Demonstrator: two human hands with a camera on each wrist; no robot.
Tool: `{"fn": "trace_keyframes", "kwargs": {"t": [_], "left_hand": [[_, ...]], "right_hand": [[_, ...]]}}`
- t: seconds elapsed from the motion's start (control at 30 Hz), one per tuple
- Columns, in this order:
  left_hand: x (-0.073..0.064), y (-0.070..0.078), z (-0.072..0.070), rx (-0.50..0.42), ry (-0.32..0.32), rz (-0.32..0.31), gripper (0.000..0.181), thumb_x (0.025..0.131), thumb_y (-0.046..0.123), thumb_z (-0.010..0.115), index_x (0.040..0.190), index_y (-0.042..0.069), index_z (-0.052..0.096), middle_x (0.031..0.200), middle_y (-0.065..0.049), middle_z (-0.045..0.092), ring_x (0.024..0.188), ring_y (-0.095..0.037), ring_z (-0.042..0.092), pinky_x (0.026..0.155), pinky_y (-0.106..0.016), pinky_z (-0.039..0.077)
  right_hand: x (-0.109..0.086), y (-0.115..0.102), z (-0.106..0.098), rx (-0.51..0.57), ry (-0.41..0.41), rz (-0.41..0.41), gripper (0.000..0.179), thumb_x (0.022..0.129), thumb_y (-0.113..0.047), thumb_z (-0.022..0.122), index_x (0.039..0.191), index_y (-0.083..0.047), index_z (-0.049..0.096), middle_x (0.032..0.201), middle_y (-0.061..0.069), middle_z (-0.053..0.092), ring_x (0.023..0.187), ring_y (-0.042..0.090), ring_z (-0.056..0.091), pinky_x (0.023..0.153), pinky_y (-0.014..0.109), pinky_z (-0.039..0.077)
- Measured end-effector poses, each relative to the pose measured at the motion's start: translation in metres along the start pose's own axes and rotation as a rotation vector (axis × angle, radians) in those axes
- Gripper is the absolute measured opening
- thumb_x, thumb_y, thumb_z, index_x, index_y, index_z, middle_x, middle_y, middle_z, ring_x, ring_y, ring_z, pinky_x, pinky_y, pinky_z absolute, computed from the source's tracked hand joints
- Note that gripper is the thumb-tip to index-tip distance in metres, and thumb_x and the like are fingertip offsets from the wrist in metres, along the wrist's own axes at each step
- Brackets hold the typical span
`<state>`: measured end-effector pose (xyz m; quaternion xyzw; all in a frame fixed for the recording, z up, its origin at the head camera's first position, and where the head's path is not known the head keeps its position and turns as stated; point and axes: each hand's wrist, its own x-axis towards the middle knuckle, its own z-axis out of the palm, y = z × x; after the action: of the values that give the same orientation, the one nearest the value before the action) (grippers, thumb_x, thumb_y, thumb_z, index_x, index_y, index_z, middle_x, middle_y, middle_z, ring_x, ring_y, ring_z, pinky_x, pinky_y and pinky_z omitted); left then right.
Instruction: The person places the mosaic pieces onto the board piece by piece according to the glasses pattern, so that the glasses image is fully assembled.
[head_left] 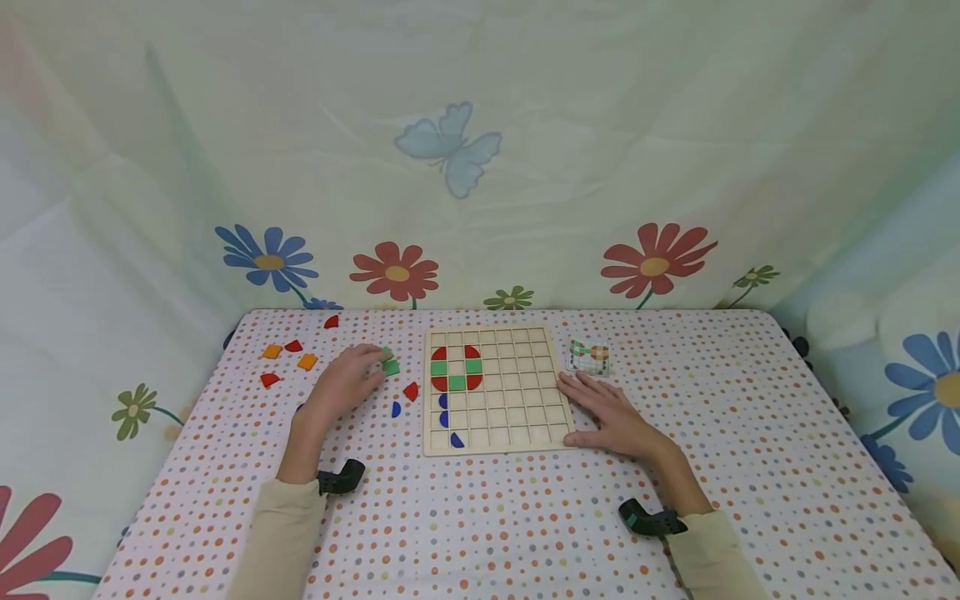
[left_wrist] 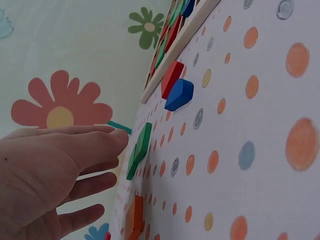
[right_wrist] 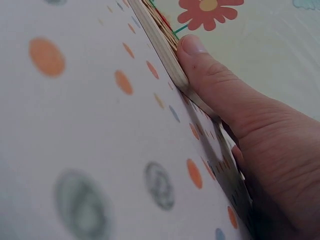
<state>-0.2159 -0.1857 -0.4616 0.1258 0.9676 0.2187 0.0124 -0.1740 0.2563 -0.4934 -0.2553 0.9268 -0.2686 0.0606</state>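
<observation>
Right hand against board with tiles

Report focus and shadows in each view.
Head view: soft, even light, with the board reading clearly; left wrist view: a soft shadow on the tablecloth near the green blocks; right wrist view: the large grey-green dot near the bottom is blurred, and a darker shadow lies beneath the hand.

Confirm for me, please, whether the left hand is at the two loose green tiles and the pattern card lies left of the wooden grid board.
The side is wrong: the head view shows the pattern card lying right of the wooden grid board. The rest stands.
</observation>
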Motion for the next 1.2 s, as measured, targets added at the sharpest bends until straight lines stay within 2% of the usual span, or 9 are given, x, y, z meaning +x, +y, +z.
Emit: {"fn": "trace_keyframes", "kwargs": {"t": [0.17,0.4,0.63,0.9,1.2], "left_hand": [[-0.002,0.006,0.003,0.004,0.003,0.012,0.039,0.093,0.022,0.065,0.13,0.009,0.061,0.132,-0.013,0.059,0.126,-0.032,0.052,0.105,-0.052,0.044],[-0.002,0.007,0.005,0.023,-0.037,0.009,0.038,0.093,0.022,0.064,0.128,0.008,0.063,0.129,-0.013,0.059,0.123,-0.033,0.052,0.104,-0.051,0.045],[-0.002,0.007,0.01,0.061,-0.011,0.003,0.035,0.093,0.021,0.065,0.125,0.007,0.066,0.124,-0.011,0.059,0.118,-0.03,0.053,0.1,-0.048,0.046],[-0.003,0.01,0.01,0.085,-0.01,-0.009,0.031,0.093,0.021,0.066,0.121,0.009,0.069,0.115,-0.01,0.059,0.106,-0.027,0.054,0.089,-0.043,0.049],[-0.004,0.012,0.008,0.089,-0.035,-0.036,0.031,0.094,0.02,0.065,0.123,0.01,0.068,0.117,-0.01,0.058,0.109,-0.027,0.053,0.088,-0.044,0.05]], "right_hand": [[0.0,-0.001,0.0,0.0,-0.005,0.008,0.09,0.079,-0.047,0.074,0.153,-0.017,0.032,0.161,0.009,0.027,0.148,0.04,0.018,0.115,0.062,0.01],[0.0,0.0,0.002,-0.01,0.001,0.008,0.091,0.079,-0.048,0.074,0.153,-0.017,0.032,0.161,0.008,0.027,0.148,0.04,0.018,0.114,0.062,0.011],[0.001,0.001,0.002,-0.003,0.0,0.013,0.091,0.079,-0.049,0.074,0.153,-0.017,0.031,0.161,0.008,0.027,0.148,0.039,0.018,0.115,0.061,0.01],[0.0,0.002,0.001,-0.01,-0.002,0.006,0.091,0.079,-0.048,0.073,0.153,-0.017,0.031,0.16,0.008,0.027,0.148,0.04,0.018,0.115,0.061,0.011],[-0.001,0.001,0.001,-0.006,0.001,0.003,0.09,0.079,-0.048,0.073,0.153,-0.017,0.031,0.161,0.008,0.027,0.148,0.039,0.018,0.115,0.061,0.011]]}}
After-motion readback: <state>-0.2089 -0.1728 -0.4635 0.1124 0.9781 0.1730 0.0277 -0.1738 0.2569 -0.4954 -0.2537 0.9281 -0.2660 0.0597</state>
